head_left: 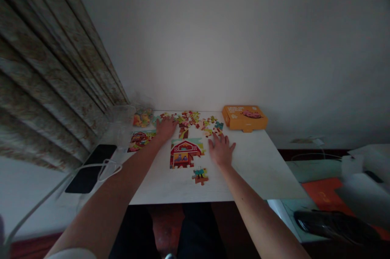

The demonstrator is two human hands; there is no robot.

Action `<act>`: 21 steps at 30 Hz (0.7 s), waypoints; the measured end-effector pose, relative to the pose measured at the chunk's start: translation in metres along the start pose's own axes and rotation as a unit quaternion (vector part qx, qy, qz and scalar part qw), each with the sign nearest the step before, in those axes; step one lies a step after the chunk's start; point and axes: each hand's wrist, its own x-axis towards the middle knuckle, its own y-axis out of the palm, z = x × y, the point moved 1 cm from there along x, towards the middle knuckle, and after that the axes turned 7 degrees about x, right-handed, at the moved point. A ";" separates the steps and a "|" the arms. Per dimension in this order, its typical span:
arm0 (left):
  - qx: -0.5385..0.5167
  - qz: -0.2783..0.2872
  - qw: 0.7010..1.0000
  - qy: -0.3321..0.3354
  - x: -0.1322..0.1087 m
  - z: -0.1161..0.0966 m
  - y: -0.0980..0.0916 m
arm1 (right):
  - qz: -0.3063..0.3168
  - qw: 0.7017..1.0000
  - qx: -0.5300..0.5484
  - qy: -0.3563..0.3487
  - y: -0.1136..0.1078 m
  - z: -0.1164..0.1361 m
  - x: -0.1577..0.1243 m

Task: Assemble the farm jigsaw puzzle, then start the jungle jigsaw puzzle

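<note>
My left hand (pixel 166 128) reaches to the loose puzzle pieces (pixel 190 118) spread along the back of the table, its fingers stretched over some of them. On the bare tabletop, at the right end of those pieces, my right hand (pixel 221 148) lies with its fingers spread. Between my arms is a partly joined puzzle (pixel 185 151) showing a red barn. A small joined cluster of pieces (pixel 200 174) lies apart, nearer the front edge. The picture card (pixel 141 139) with a red barn is partly hidden by my left forearm.
An orange puzzle box (pixel 245 117) stands at the back right of the white table (pixel 252 169). At the left are a clear plastic container (pixel 122 123), a bag of pieces (pixel 142 117), a black phone (pixel 91 168) and a white cable (pixel 108 167). The wall (pixel 195 39) rises behind.
</note>
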 end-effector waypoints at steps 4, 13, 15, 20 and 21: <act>0.005 -0.006 0.999 -0.037 0.005 -0.012 0.002 | -0.008 1.000 0.010 0.000 -0.001 0.001 0.000; -0.011 0.030 0.984 0.177 0.008 -0.054 0.006 | -0.003 1.000 0.012 0.000 -0.002 0.001 0.000; -0.007 0.034 0.981 0.190 0.008 -0.054 0.005 | 0.001 1.000 0.010 0.001 -0.002 0.001 0.000; 0.038 0.039 0.992 0.110 0.011 -0.031 0.002 | 0.013 1.000 0.010 0.001 -0.003 0.001 0.001; 0.043 0.037 0.995 0.080 0.012 -0.025 0.001 | 0.013 1.000 0.011 0.002 -0.002 0.001 0.001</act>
